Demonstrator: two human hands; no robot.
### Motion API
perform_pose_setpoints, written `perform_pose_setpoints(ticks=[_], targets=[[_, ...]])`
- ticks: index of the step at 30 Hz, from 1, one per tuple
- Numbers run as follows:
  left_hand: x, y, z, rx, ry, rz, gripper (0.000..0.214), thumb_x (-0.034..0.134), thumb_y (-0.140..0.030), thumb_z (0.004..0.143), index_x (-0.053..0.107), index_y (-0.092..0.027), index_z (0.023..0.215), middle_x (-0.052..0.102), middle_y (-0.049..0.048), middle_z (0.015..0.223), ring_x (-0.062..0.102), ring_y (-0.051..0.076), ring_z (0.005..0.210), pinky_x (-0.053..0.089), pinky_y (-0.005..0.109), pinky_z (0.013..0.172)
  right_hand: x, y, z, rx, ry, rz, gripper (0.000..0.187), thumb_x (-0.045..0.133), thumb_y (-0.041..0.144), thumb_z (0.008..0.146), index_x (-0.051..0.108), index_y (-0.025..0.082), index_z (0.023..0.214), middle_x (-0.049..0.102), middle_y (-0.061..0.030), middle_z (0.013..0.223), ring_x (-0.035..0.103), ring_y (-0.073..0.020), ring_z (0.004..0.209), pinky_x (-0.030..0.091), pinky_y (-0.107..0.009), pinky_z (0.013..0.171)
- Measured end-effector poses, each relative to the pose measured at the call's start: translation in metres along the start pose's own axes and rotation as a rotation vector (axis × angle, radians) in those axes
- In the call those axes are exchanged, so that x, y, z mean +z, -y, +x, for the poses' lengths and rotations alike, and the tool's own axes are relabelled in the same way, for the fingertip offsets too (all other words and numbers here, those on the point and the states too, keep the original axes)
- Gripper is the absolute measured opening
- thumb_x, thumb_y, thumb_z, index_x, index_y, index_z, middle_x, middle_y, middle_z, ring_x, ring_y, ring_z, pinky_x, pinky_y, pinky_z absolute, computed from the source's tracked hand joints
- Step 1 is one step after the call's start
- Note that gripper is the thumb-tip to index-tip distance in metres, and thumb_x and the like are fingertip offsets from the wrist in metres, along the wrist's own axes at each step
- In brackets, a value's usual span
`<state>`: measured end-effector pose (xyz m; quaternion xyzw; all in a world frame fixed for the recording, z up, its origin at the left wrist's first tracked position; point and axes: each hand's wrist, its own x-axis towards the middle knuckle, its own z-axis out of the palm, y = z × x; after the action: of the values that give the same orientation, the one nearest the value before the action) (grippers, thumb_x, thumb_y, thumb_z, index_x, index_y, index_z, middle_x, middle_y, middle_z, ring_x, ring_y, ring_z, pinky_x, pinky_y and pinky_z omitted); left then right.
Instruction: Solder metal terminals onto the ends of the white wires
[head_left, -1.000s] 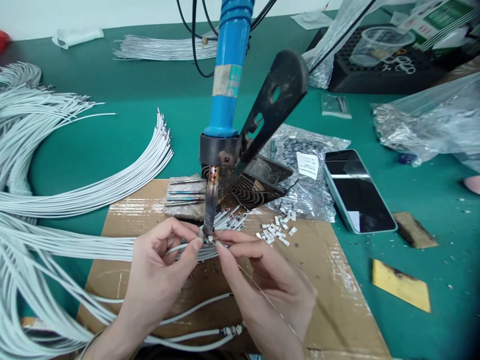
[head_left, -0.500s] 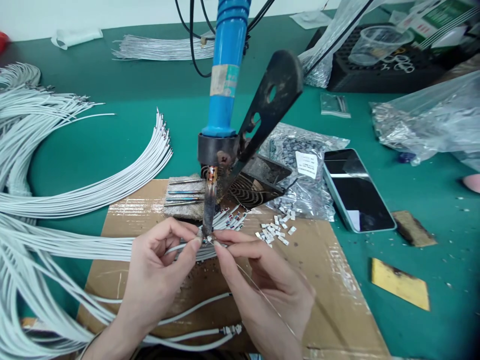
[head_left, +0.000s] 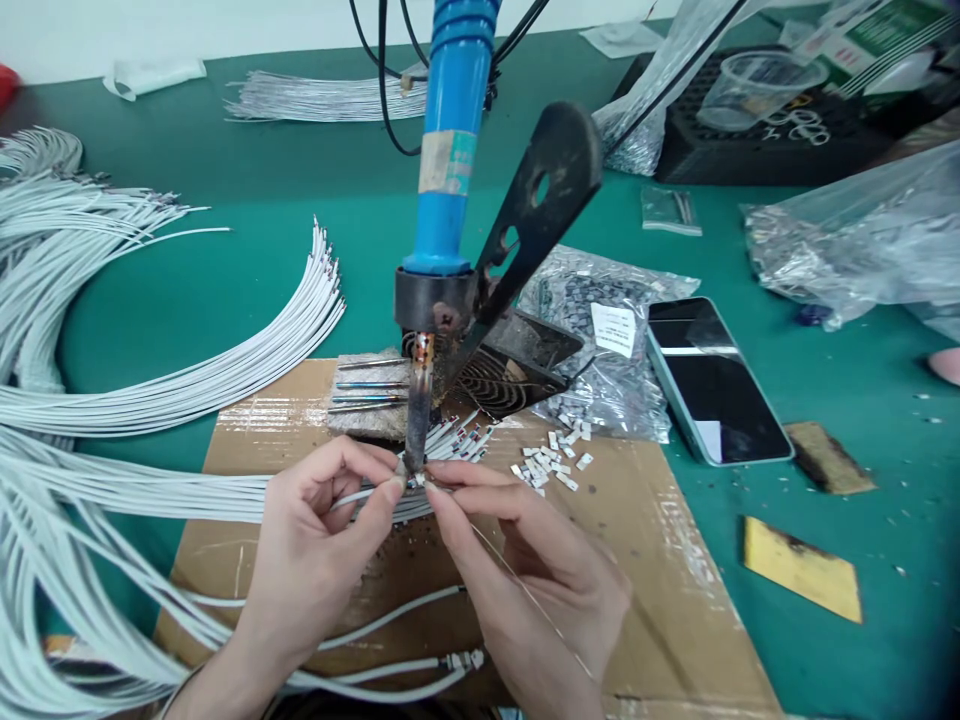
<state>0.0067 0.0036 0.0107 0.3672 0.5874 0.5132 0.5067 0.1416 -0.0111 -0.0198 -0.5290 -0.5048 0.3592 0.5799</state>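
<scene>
iron (head_left: 448, 185), tip (head_left: 415, 458) down between the two sets of fingertips; barely shifted in the last second, so probably mid-step. right hand (head_left: 551, 570), left hand (head_left: 319, 535): same pose, narrow pinches. cable (head_left: 351, 498) held in left fingers, long axis roughly sideways, end pointing toward right fingertips, just under tip. wire (head_left: 559, 635) pinched in right fingers, running back toward wrist.

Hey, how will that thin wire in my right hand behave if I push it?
The thin wire is probably very light, being so slender. It likely bends easily without being limp, since it runs in a gentle, unkinked line across the right hand. Pushed from its far end, it might buckle, given that long, narrow stretch.
</scene>
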Motion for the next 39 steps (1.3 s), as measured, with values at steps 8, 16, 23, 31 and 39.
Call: perform_pose_setpoints(ticks=[8,16,23,31,39], targets=[[-0.0011,-0.0003,0.0004,-0.011,0.013,0.021,0.015,0.079,-0.011,0.082,0.075,-0.018,0.069,0.078,0.0042,0.083,0.073,0.015,0.076,0.057,0.017,0.067,0.0011,-0.0012,0.0009,-0.020,-0.001,-0.015,0.019,0.078,0.008,0.089,0.077,0.026,0.082,0.084,0.0026,0.095,0.078,-0.0133,0.084,0.062,-0.024,0.081],[-0.0021,0.0011,0.0005,0.014,0.009,0.023,0.016,0.078,-0.010,0.081,0.075,-0.018,0.068,0.076,0.0033,0.081,0.073,0.015,0.075,0.057,0.017,0.066,0.0018,0.0012,0.0011,-0.037,-0.004,-0.020,0.020,0.077,0.007,0.088,0.077,0.026,0.083,0.084,0.0018,0.093,0.079,-0.0147,0.083,0.064,-0.026,0.080],[-0.0040,0.0015,0.0010,-0.017,0.018,0.030,0.016,0.078,-0.009,0.082,0.075,-0.019,0.069,0.076,0.0020,0.080,0.072,0.012,0.075,0.056,0.012,0.065,0.0030,0.0004,0.0004,0.010,-0.007,0.006,0.018,0.077,0.009,0.088,0.076,0.024,0.078,0.084,-0.0005,0.091,0.079,-0.0159,0.080,0.063,-0.027,0.078],[-0.0023,0.0014,-0.0008,-0.002,0.005,0.073,0.015,0.078,-0.011,0.082,0.074,-0.019,0.069,0.075,0.0024,0.081,0.074,0.014,0.077,0.058,0.015,0.067,0.0032,-0.0012,-0.0003,0.035,-0.010,0.034,0.016,0.077,0.011,0.089,0.075,0.023,0.078,0.084,-0.0023,0.093,0.079,-0.0174,0.082,0.064,-0.029,0.079],[-0.0008,0.0001,-0.0018,0.034,0.003,0.068,0.016,0.076,-0.010,0.083,0.075,-0.019,0.070,0.076,0.0023,0.082,0.074,0.014,0.078,0.058,0.014,0.069,0.0029,-0.0020,0.0025,-0.040,0.000,-0.001,0.019,0.077,0.006,0.088,0.078,0.025,0.084,0.083,0.0010,0.093,0.080,-0.0154,0.084,0.064,-0.026,0.081]])
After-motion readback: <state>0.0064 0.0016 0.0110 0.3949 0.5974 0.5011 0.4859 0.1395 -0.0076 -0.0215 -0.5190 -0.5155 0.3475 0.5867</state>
